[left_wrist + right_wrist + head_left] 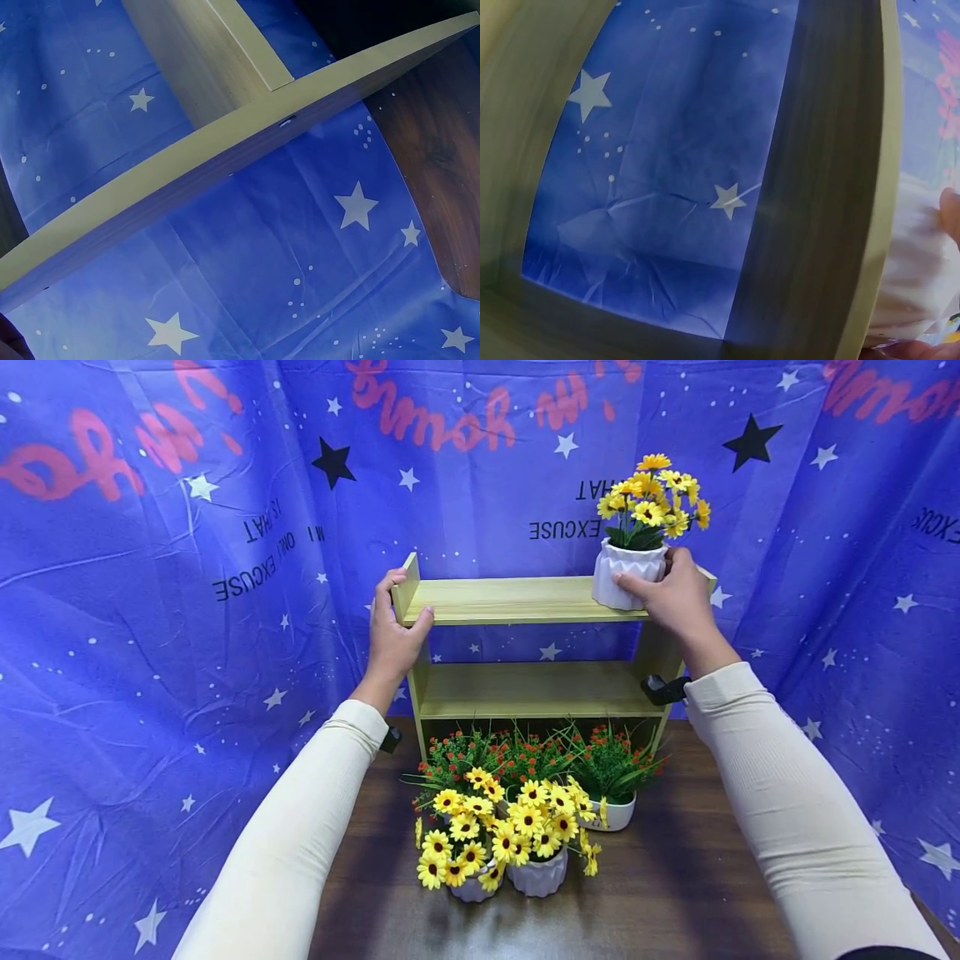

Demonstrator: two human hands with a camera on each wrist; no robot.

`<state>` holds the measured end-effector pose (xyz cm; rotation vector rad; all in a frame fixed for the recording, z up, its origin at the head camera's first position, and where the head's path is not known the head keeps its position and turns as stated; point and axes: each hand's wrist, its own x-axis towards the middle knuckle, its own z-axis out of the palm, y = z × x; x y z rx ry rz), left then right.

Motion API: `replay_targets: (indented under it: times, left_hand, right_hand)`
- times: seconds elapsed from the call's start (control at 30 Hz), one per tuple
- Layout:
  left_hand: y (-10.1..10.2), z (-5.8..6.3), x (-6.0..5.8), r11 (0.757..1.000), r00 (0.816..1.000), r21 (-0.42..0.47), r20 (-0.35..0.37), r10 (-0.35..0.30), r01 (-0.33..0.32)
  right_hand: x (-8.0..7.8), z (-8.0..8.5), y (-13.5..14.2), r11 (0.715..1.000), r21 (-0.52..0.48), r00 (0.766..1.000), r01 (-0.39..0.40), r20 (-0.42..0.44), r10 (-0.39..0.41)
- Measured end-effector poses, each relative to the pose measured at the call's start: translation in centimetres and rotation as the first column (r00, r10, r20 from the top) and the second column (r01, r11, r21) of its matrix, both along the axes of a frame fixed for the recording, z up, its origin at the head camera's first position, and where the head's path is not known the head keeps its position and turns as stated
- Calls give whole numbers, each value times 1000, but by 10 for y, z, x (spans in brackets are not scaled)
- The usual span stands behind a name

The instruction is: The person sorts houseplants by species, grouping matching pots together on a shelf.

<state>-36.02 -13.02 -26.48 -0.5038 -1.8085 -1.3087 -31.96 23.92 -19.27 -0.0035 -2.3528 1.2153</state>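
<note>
My right hand (681, 597) grips a white fluted pot (628, 572) of artificial yellow flowers (651, 502) at the right end of the top board (510, 595) of a light wooden shelf. The thumb lies across the pot's front, and part of the pot also shows in the right wrist view. At the shelf's upper left corner, my left hand (396, 639) holds the raised side panel (407, 583), fingers outside and thumb at the front edge. In the left wrist view the same panel (172, 154) crosses diagonally.
Below the middle board (536, 689) stand several potted plants with red flowers (611, 760), one in a white oval pot (617, 814). Before them, two pots of yellow flowers (538, 872) stand on the dark wooden table (660, 893). A blue star-printed curtain (187, 710) hangs behind.
</note>
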Motion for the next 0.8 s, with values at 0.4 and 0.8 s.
replay_targets:
  times: [0.4,0.8]
  left_hand:
    - [0,1,-1,999,999,-17,-8,31,-31]
    - [1,-1,-3,1000,1000,-9,-18,16,-16]
  right_hand:
    - [39,-30,1,983,-180,973,-32,-229,-10]
    - [103,-116,6,984,-160,954,-77,-299,27]
